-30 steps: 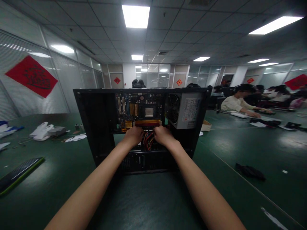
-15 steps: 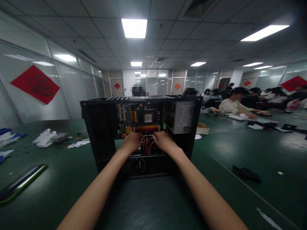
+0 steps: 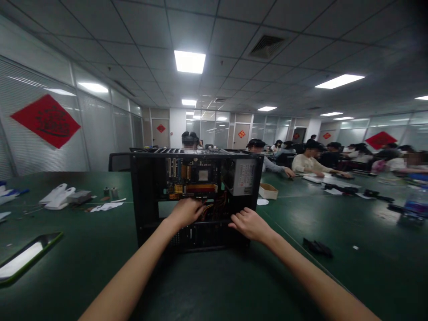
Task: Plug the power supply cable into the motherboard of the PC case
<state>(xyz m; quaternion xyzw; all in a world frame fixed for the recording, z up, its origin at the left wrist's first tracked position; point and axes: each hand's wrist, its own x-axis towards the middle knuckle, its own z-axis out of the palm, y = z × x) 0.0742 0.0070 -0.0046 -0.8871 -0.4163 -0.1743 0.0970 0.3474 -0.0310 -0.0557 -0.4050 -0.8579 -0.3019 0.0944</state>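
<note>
An open black computer case (image 3: 142, 200) stands on the green table, its inside facing me. Inside are a motherboard (image 3: 192, 174), an orange-and-red memory slot area (image 3: 201, 188), a grey power supply (image 3: 242, 177) and a bundle of coloured power cables (image 3: 218, 206). My left hand (image 3: 185, 213) reaches in below the memory slots, its fingers pinched at the cables; the exact strand is partly hidden. At the lower right of the case, my right hand (image 3: 249, 224) has its fingers curled against the frame bar.
A green-edged phone-like device (image 3: 30, 256) lies at the left. Behind it are white plastic bags (image 3: 60, 196), a grey box (image 3: 80, 196) and paper. To the right are a small carton (image 3: 268, 191) and a black cloth-like item (image 3: 317, 247). Co-workers (image 3: 310, 160) sit beyond.
My right hand has left the cables and moved right and down to the frame. The left hand stays near the cables. The view has shifted, and the case's right side sits further left.
</note>
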